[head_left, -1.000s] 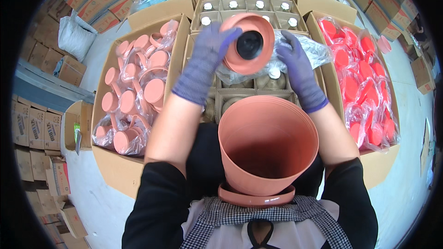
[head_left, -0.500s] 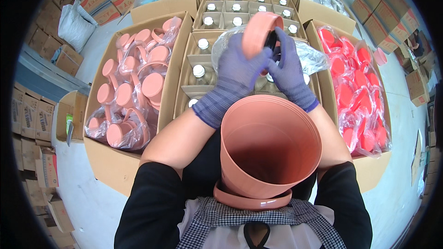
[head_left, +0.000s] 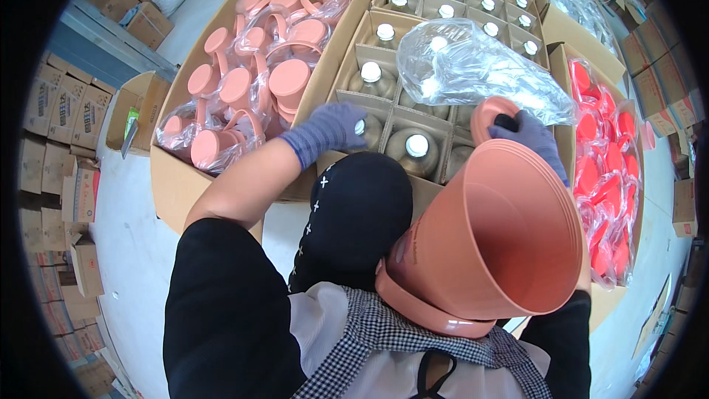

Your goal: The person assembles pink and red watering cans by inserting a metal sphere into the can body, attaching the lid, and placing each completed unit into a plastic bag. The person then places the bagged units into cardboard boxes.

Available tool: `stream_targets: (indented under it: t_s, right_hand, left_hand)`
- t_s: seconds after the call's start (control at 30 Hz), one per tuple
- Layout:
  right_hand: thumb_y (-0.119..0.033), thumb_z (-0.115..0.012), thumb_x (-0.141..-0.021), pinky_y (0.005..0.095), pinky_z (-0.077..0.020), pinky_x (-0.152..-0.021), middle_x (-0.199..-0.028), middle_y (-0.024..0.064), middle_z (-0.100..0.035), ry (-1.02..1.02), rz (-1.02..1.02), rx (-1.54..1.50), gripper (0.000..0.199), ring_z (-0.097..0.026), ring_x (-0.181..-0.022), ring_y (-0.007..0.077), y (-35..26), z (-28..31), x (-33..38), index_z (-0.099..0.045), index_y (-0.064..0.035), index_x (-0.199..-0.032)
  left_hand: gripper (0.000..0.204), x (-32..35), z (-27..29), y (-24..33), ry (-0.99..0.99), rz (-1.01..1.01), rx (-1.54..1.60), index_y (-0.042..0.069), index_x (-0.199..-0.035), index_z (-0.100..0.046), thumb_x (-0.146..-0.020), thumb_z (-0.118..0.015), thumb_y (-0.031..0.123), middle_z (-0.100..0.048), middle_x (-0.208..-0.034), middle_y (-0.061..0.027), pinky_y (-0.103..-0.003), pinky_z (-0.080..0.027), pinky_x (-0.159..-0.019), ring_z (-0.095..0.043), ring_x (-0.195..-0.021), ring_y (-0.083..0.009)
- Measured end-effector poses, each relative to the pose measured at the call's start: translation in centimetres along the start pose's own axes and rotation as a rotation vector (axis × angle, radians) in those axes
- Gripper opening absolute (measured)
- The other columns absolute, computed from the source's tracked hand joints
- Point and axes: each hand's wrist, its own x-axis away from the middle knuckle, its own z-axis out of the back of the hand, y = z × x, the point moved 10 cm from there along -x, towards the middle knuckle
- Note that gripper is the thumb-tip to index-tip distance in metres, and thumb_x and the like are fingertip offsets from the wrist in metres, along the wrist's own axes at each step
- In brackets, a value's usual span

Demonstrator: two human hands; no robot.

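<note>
At the near left corner of the bottle box, my left hand [head_left: 332,131] in a purple knit glove is closed around the white-capped top of a clear bottle [head_left: 360,128]. My right hand [head_left: 537,144], gloved the same way, holds a pink rounded part with a black fitting [head_left: 489,118] over the box's right side. The large pink pot [head_left: 443,258] in front of me hides part of that hand. It is tilted, its mouth facing up and right, above a curved pink saucer [head_left: 428,307]. Another white-capped bottle [head_left: 415,154] stands between my hands.
To the left, a carton [head_left: 310,107] holds bagged pink handled parts [head_left: 289,81]; bagged red ones [head_left: 591,133] fill a box on the right. Crumpled clear plastic [head_left: 473,59] lies over the bottles. Cardboard dividers [head_left: 395,120] separate them. My black-clad knee [head_left: 365,207] is close to the box.
My hands have parted: the left went down to a bottle, the right moved right and down with the pink part. The view shifted, and the pot now sits further right and more tilted.
</note>
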Motion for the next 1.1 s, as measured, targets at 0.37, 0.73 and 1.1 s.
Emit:
stream_targets:
  t_s: [0.37,0.73,1.1]
  right_hand:
    - [-0.055,-0.070,-0.092,0.0446,-0.0500,-0.097,-0.120,0.0229,-0.063,-0.095,0.410,-0.404,0.061,-0.062,-0.110,0.0353,-9.4,-1.2,4.1,-0.065,-0.0064,-0.129]
    - [-0.089,-0.060,-0.077,0.0533,-0.0372,-0.118,-0.157,0.0138,-0.043,-0.745,0.699,-2.129,0.119,-0.048,-0.139,0.0350,-12.9,4.0,6.3,-0.033,-0.0083,-0.159]
    - [-0.062,-0.053,-0.101,0.0430,-0.0474,-0.111,-0.144,0.0120,-0.059,-0.064,1.100,-1.938,0.070,-0.060,-0.127,0.0283,-3.7,16.9,12.7,-0.050,-0.0117,-0.149]
  left_hand:
    - [0.054,4.5,14.6,0.6,0.386,-0.023,0.043,0.020,-0.120,-0.068,-0.075,-0.080,0.048,-0.065,-0.118,-0.0170,-0.047,-0.051,-0.102,-0.065,-0.116,-0.0364]
    - [0.035,30.1,33.4,19.0,1.531,-0.706,0.348,0.001,-0.113,-0.065,-0.084,-0.078,0.014,-0.067,-0.100,-0.0073,-0.027,-0.059,-0.073,-0.069,-0.083,-0.0178]
    - [0.125,21.0,21.9,22.3,0.714,-0.591,0.682,0.003,-0.163,-0.024,-0.065,-0.094,0.035,-0.047,-0.153,-0.0219,-0.043,-0.046,-0.113,-0.051,-0.141,-0.0325]
